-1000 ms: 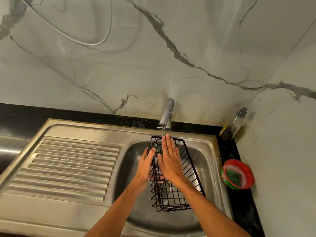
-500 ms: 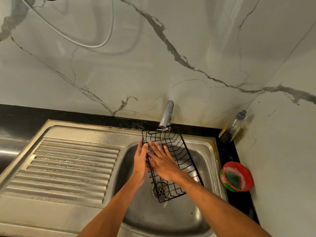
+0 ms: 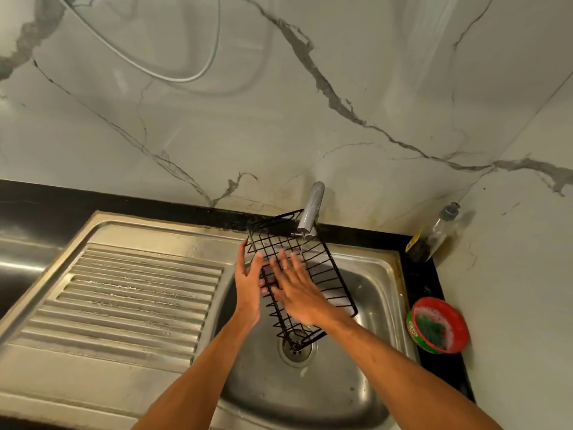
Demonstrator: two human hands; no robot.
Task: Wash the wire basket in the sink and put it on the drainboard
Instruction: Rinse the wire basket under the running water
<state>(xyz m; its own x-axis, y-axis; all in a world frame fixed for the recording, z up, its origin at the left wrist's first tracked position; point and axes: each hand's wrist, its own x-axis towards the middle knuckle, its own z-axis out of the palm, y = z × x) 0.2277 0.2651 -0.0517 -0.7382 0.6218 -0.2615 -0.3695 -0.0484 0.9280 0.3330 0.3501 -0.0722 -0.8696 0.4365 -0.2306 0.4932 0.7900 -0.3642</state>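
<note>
A black wire basket (image 3: pixel 328 274) hangs tilted over the steel sink (image 3: pixel 356 377), its far end up under the tap (image 3: pixel 311 209). A thin stream of water falls from the tap onto the wires. My left hand (image 3: pixel 248 287) holds the basket's left edge, thumb outside and fingers on the wires. My right hand (image 3: pixel 297 290) lies flat on the basket's grid with straight, spread fingers. The basket's near corner hangs just above the drain (image 3: pixel 297 352). The ribbed drainboard (image 3: pixel 139 290) lies to the left of the sink.
A red tub (image 3: pixel 437 325) with a green scrubber and foam sits on the black counter right of the sink. A clear bottle (image 3: pixel 434 234) stands in the back right corner. Marble walls close in behind and on the right.
The basket has swung round and its far end has risen to the tap. My right hand has slid back and left across the wires. My left hand stays on the left edge.
</note>
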